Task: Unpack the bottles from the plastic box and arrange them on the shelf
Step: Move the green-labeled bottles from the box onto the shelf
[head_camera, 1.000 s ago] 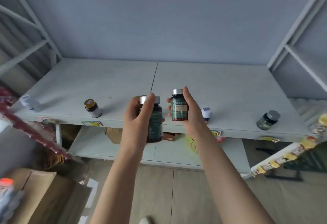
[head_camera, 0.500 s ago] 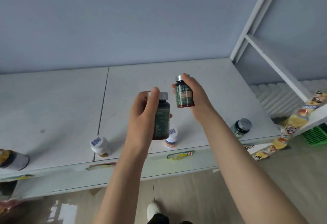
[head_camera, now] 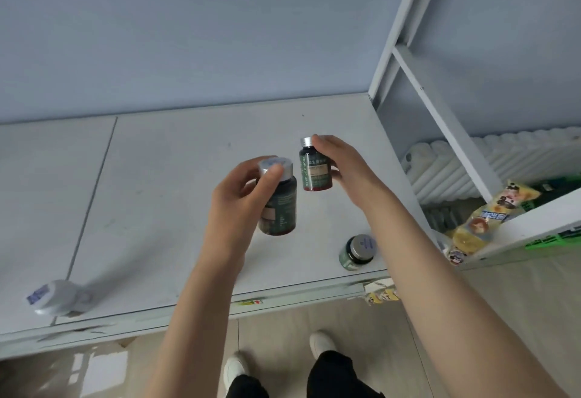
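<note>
My left hand (head_camera: 234, 205) grips a large dark green bottle (head_camera: 280, 205) with a silver cap, holding it upright over the white shelf (head_camera: 157, 193). My right hand (head_camera: 345, 171) holds a smaller dark green bottle (head_camera: 315, 166) with a silver cap and a beige label, just right of the first and farther back. Both bottles hang above the shelf's right half. The plastic box is out of view.
A dark green bottle with a silver cap (head_camera: 356, 251) stands near the shelf's front right corner. A white bottle (head_camera: 55, 297) stands at the front left edge. A white shelf frame (head_camera: 440, 114) rises on the right, with snack packets (head_camera: 481, 224) hanging on it.
The view has swung right and down, so the shelf slid left. Both hands carried their bottles forward and lower over the shelf's right half, the right bottle now nearer the surface.
</note>
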